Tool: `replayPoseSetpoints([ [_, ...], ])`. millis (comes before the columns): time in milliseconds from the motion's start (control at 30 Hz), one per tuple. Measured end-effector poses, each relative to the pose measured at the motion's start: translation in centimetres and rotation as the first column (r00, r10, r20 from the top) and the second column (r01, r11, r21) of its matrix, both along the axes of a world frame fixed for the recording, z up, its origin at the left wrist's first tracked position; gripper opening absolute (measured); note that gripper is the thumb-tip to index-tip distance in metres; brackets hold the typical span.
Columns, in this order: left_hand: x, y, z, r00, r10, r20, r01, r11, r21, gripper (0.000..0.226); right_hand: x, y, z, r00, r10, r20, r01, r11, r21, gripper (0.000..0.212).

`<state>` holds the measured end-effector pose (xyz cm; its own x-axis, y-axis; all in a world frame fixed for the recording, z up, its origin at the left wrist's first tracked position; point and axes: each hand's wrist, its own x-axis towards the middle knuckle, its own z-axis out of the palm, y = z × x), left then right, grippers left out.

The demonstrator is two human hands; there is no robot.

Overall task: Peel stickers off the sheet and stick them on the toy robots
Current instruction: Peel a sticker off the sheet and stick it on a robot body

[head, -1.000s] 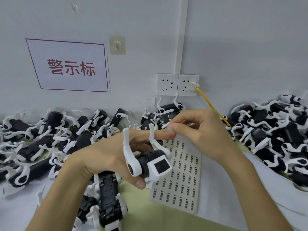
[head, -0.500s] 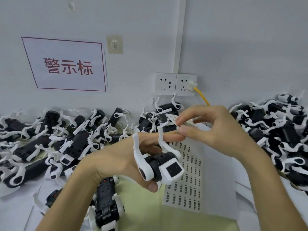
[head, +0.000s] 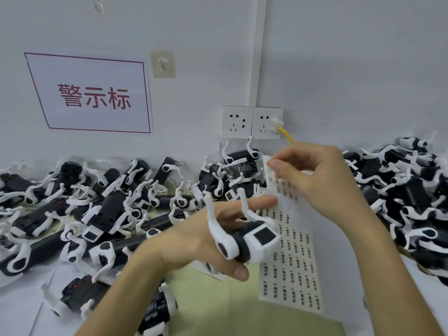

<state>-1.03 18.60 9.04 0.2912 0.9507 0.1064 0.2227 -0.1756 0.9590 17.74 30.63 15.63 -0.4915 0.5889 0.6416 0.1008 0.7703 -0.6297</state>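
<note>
My left hand (head: 194, 238) grips a black-and-white toy robot (head: 247, 238), thumb under it, its white legs sticking up, and its index finger stretches out onto the sticker sheet (head: 291, 267). The sheet carries rows of small dark stickers and its top edge is bent upward. My right hand (head: 315, 180) pinches that lifted top edge between thumb and index finger, just above the left fingertip. Whether a single sticker is pinched there, I cannot tell.
Piles of toy robots lie along the wall at left (head: 101, 204) and right (head: 407, 190), more near the front left (head: 80, 294). Wall sockets (head: 252, 122) with a yellow cable (head: 286, 135) sit behind. A pale green mat (head: 218, 311) lies under the sheet.
My right hand has lifted and curled the top of the sheet upward. My left hand with the robot has shifted slightly right and toward the camera.
</note>
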Motion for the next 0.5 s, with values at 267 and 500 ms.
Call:
replayPoseSetpoints([
  [267,0.4,0.8,-1.0,0.900,0.326,0.288,-0.276,0.940,-0.200,0.052,0.2,0.2,0.0,0.994,0.039,-0.103,-0.040,0.999,-0.009,0.025],
  [500,-0.7,-0.3,0.9,0.821,0.074,0.566,-0.119,0.992,0.043,0.066,-0.7,-0.4,-0.3,0.996,0.041,-0.084,-0.040,0.999,0.013,0.033],
])
